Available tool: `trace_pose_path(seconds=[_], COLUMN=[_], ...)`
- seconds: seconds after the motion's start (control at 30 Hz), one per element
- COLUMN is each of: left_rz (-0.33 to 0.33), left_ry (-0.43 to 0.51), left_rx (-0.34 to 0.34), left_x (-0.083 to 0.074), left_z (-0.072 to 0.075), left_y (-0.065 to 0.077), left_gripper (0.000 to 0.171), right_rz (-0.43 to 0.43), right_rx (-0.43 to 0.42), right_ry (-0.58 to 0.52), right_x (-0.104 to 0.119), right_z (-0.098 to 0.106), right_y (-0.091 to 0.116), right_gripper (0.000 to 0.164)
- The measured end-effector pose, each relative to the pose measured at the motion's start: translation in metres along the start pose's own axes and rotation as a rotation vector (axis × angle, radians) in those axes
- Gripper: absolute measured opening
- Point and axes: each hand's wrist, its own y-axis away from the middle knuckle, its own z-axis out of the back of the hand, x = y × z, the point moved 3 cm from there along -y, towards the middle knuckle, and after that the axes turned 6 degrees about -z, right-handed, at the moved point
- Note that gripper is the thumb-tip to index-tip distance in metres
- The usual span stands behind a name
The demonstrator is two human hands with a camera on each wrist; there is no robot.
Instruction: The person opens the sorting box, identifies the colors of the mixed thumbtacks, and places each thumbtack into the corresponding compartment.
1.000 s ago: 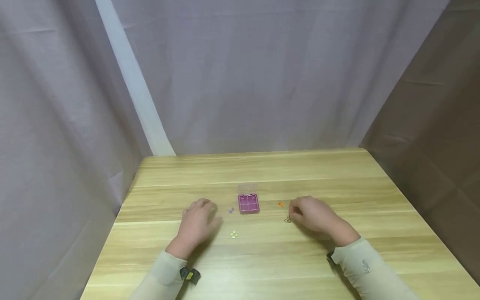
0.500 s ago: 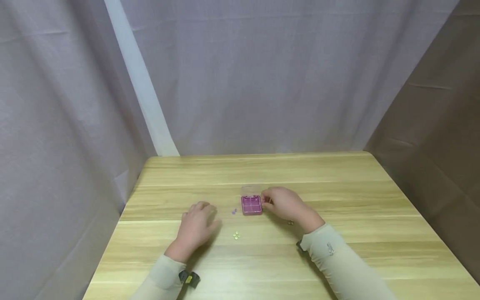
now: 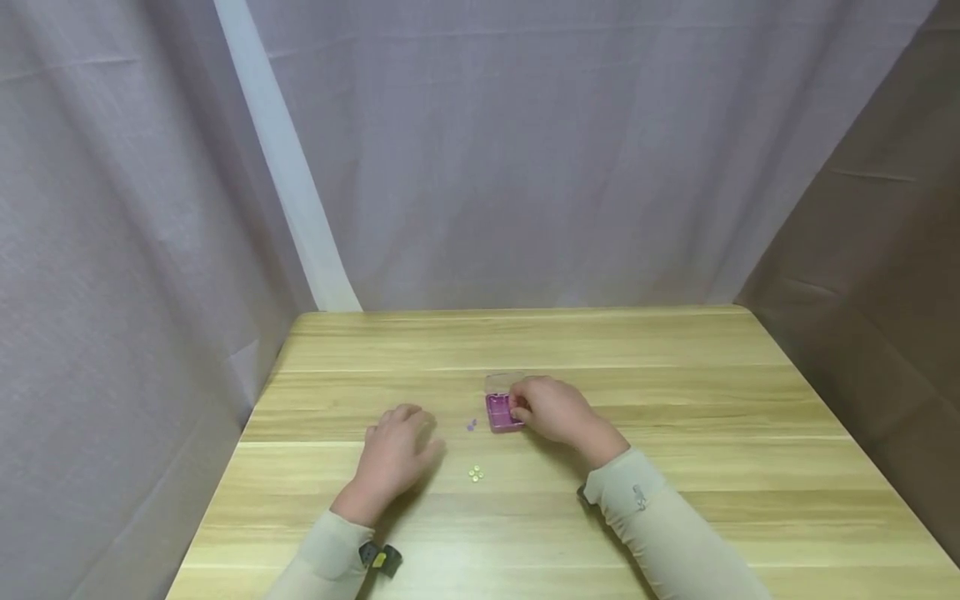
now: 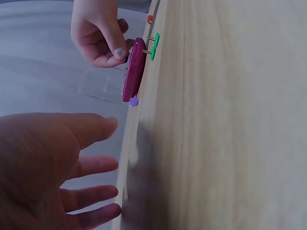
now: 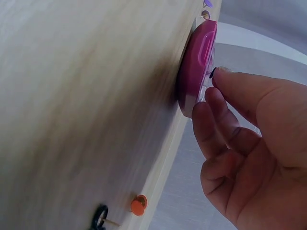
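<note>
A small magenta box [image 3: 504, 428] with a divided inside sits on the wood-grained desk [image 3: 652, 350], roughly midway between its left and right edges. Its clear lid [image 3: 498, 383] is folded back toward the far edge. Over the box's right side is the right hand [image 3: 555, 409], thumb and fingertip pinching a small black tack [image 5: 213, 73]; exactly which compartment lies beneath is hidden by the hand.

The left hand [image 3: 393, 450] is between the box and the desk's left edge, holding nothing — its fingers are spread and loose, the thumb toward the box. Whether it touches the desk I cannot tell.

Purple tacks [image 3: 472, 426] lie just beside the box, on the side facing the left edge. Green tacks [image 4: 156, 40] form a little cluster on the box's near side. An orange tack [image 5: 138, 206] and a dark tack [image 5: 100, 214] lie on the side toward the right edge. Grey curtains [image 3: 525, 167] hang behind the far edge, crossed by a white strip [image 3: 288, 167] that comes down near the far left corner.
</note>
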Motion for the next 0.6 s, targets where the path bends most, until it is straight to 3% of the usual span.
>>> trace_pose_path(seconds=[0.6], left_rz=[-0.048], left_ry=[-0.043], left_rx=[0.014], left_x=[-0.0029], left_z=[-0.0040], left_y=[-0.0092], left_gripper=[0.049], right_rz=[-0.018], right_rx=[-0.026], right_ry=[0.016], right_x=[0.0046], right_z=[-0.0029], right_y=[-0.0036], right_gripper=[0.021])
